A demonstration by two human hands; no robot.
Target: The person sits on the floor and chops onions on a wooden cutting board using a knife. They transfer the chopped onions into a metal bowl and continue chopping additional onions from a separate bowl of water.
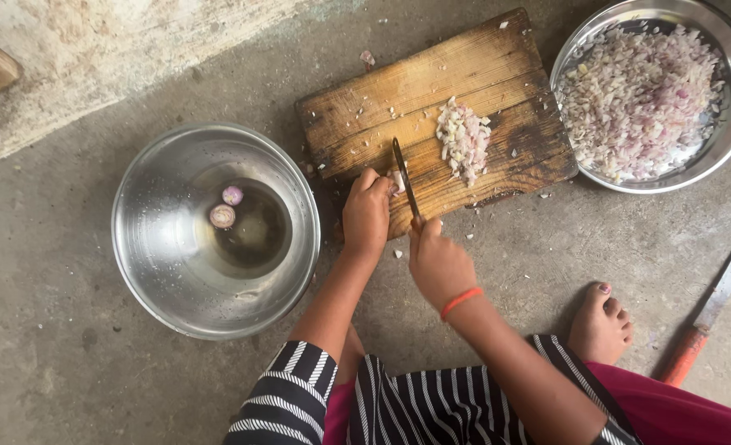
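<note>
Slicing a small peeled shallot piece (397, 181) on the worn wooden cutting board (497, 58): left hand (366, 216) pins it under curled fingers, right hand (438, 262) closed round the dark-bladed knife (404, 175). Next, I judge: inch fingertips back, cut again.

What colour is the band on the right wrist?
Orange, a thin wristband just behind the right hand; head view.

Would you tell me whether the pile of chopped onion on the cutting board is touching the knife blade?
Apart. The head view shows bare wood between the pile of chopped onion and the knife blade on the cutting board.
</note>
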